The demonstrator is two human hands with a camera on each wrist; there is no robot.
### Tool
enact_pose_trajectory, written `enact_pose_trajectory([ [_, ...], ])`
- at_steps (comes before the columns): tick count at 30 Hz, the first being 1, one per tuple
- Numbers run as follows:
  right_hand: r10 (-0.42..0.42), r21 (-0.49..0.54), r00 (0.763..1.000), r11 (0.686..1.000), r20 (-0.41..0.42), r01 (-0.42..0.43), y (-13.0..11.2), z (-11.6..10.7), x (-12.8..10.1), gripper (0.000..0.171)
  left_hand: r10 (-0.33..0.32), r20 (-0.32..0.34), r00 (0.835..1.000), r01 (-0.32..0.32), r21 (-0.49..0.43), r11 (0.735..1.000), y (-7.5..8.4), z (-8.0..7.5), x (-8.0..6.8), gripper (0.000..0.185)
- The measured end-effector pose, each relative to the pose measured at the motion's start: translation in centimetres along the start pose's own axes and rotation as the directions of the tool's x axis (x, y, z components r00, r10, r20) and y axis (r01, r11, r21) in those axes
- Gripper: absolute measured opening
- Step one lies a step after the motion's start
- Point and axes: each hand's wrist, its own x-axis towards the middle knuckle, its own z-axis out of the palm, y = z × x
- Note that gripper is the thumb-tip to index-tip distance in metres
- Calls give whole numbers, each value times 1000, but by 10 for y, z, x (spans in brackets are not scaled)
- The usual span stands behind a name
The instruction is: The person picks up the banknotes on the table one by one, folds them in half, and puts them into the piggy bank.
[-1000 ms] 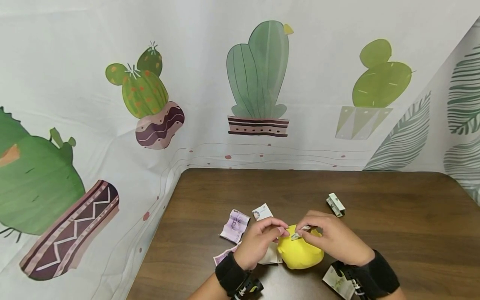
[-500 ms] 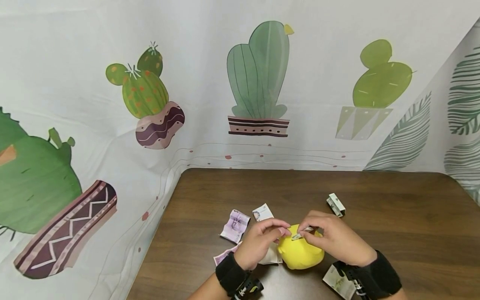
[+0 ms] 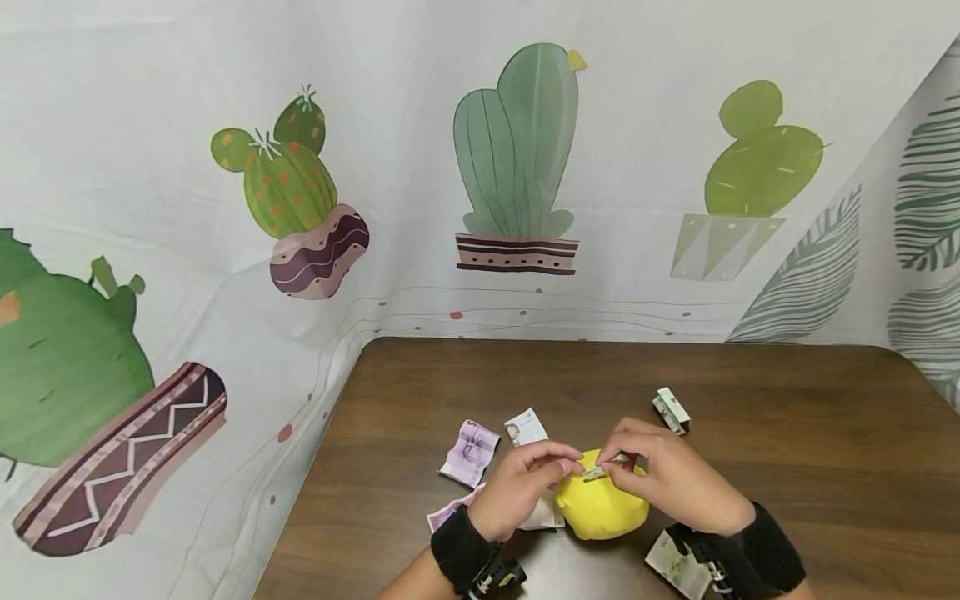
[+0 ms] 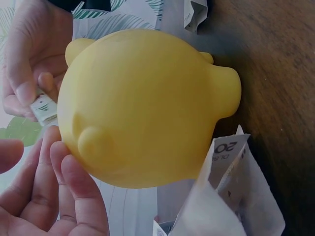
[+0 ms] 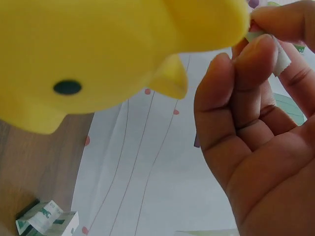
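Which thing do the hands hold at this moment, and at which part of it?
The right hand pinches a small folded banknote by its end, on top of the yellow pig-shaped money box. The left hand's fingertips touch the box's side.

Loose folded banknotes (image 3: 470, 451) lie on a brown wooden table (image 3: 787, 467) (cactus-printed cloth (image 3: 517, 158) behind).

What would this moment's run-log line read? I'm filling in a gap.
right hand: pinches folded banknote atop yellow piggy bank | left hand: fingertips touch piggy bank | table: other folded banknotes
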Motion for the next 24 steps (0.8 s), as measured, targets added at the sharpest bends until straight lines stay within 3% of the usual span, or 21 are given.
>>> enact_pose_trajectory([
  [9, -28, 23, 999, 999, 15, 27, 0, 2, 0, 29, -5, 10, 1000, 5, 25, 1000, 0, -1, 1, 25],
  [24, 13, -16, 1000, 1000, 27, -12, 3, 10, 2, 25, -7, 14, 1000, 6, 44, 999, 1, -2, 0, 25],
])
